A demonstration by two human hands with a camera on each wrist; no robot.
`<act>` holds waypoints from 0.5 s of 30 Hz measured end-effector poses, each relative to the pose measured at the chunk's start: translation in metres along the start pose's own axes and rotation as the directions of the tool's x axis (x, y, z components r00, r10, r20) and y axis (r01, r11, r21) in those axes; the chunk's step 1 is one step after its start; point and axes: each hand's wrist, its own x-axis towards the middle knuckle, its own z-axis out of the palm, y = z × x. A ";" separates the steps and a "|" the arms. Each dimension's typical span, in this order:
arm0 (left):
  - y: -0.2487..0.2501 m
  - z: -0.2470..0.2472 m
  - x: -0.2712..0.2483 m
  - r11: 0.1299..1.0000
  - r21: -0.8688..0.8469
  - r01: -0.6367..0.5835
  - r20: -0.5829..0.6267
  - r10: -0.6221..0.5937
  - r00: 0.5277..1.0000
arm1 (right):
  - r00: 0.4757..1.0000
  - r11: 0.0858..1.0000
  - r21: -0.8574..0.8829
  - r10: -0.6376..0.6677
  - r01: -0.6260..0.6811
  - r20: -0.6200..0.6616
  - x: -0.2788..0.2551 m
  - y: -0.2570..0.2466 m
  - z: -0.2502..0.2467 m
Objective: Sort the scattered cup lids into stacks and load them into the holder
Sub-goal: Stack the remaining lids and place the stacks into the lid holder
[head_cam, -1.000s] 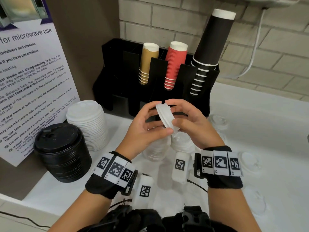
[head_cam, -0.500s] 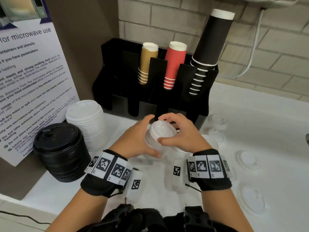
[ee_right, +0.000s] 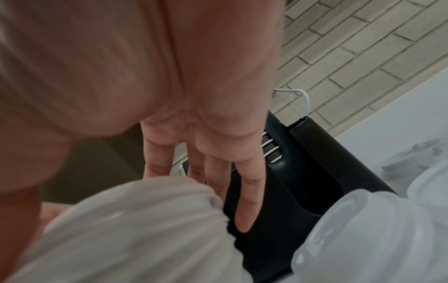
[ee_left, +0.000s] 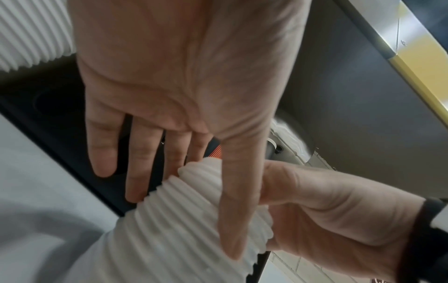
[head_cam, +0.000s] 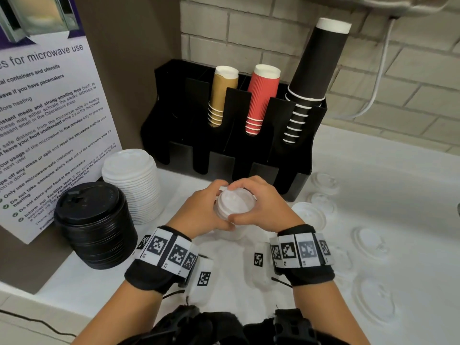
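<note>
A short stack of white lids (head_cam: pixel 235 206) stands on the counter in front of the black holder (head_cam: pixel 291 180). My left hand (head_cam: pixel 207 210) grips its left side, thumb along the front and fingers behind, as the left wrist view shows on the ribbed stack (ee_left: pixel 189 210). From the right, my right hand (head_cam: pixel 261 207) holds the top lid between thumb and fingers. The right wrist view has those fingers (ee_right: pixel 247 191) reaching past the blurred stack (ee_right: pixel 133 229). Tan (head_cam: pixel 221 95), red (head_cam: pixel 261 98) and black cups (head_cam: pixel 316 70) fill the holder's back slots.
A tall white lid stack (head_cam: pixel 134 183) and a black lid stack (head_cam: pixel 94 225) stand at the left by a microwave notice (head_cam: pixel 49 120). Several loose clear lids (head_cam: pixel 371 242) lie on the white counter (head_cam: pixel 398 183) to the right. A brick wall is behind.
A second ago both hands held one white lid tilted in the air. They have come down and set it on the small stack, and now close round that stack.
</note>
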 end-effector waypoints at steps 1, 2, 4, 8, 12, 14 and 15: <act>0.001 0.000 0.000 1.000 -0.003 -0.005 -0.003 0.005 1.000 | 1.000 1.000 0.007 -0.001 0.001 0.007 0.000 0.000 -0.001; 0.001 0.001 0.000 1.000 -0.005 -0.008 -0.005 0.008 1.000 | 1.000 1.000 0.011 -0.003 0.002 0.017 -0.001 0.001 -0.002; 0.001 0.002 0.000 1.000 -0.010 -0.013 -0.006 0.013 1.000 | 0.999 1.000 0.010 -0.002 0.002 0.039 -0.002 0.002 -0.003; -0.001 0.004 0.002 0.999 -0.036 -0.018 -0.004 0.018 1.000 | 0.997 0.995 0.101 -0.026 0.019 0.069 -0.004 0.009 -0.010; 0.002 0.006 0.001 0.999 -0.022 -0.029 0.022 0.030 0.999 | 0.972 0.982 0.152 0.144 -0.116 -0.185 0.002 0.028 -0.031; 0.004 0.006 0.001 0.997 -0.028 -0.078 0.027 0.079 0.996 | 0.944 0.965 0.011 0.259 -0.262 -0.204 0.005 0.040 -0.043; 0.006 0.006 0.001 0.993 -0.018 -0.114 0.029 0.114 0.993 | 0.936 0.941 -0.079 0.312 -0.328 -0.162 0.006 0.044 -0.046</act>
